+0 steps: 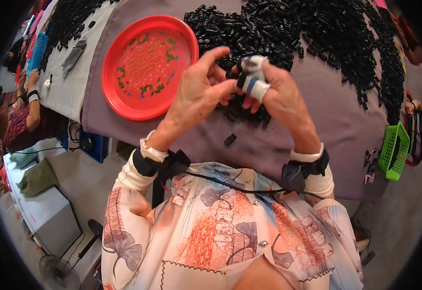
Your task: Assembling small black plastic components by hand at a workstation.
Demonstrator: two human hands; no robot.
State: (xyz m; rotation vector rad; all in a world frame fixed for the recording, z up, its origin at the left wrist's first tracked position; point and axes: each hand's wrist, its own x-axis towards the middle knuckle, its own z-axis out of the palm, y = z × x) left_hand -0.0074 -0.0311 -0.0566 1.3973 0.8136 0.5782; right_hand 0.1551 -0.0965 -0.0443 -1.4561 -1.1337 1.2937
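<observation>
My left hand [196, 87] and my right hand [286, 94] meet above the table's near middle. Between their fingertips is a small black plastic part [241, 79], partly covered by fingers. The left thumb reaches to it while the left index finger points up and away. White cloth finger covers [257, 88], one with a blue stripe, wrap the right thumb and index finger, which are closed on the part. Just beyond and below the hands lies a large heap of similar black parts [269, 29]. One loose black part [230, 139] rests nearer to me.
A red round tray [111, 99] with a printed pattern lies left of my hands. A green basket [395, 152] stands at the table's right edge. Co-workers' hands show at left [33, 79] and right [410, 107]. A fan [58, 270] is low at left.
</observation>
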